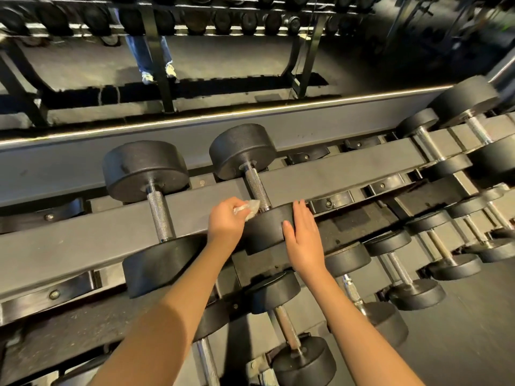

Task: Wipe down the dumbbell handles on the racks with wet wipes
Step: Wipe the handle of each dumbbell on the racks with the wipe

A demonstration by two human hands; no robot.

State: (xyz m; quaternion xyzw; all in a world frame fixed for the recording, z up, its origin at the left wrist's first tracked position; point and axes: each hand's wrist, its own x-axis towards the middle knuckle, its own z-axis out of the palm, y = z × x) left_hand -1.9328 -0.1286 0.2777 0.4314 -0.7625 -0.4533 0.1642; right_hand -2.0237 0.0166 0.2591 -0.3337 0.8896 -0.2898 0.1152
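A crumpled wet wipe (249, 209) is pinched in the curled fingers of the left grip (225, 220), at the near end of the knurled handle (257, 188) of a dumbbell on the top rack (83, 240). The right grip (302, 232) is laid flat and open on that dumbbell's near head (264, 232). The handle's long axis is set across the rack's rails, from the near head away to the far head (242, 150). No handle looks visibly wiped, so the job is judged under way, with the neighbouring handle (160, 215) and the lower tiers probably left.

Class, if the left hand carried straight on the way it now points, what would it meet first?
Probably the knurled handle of the dumbbell beside it: the left hand points its wipe at that handle's near end, almost touching.
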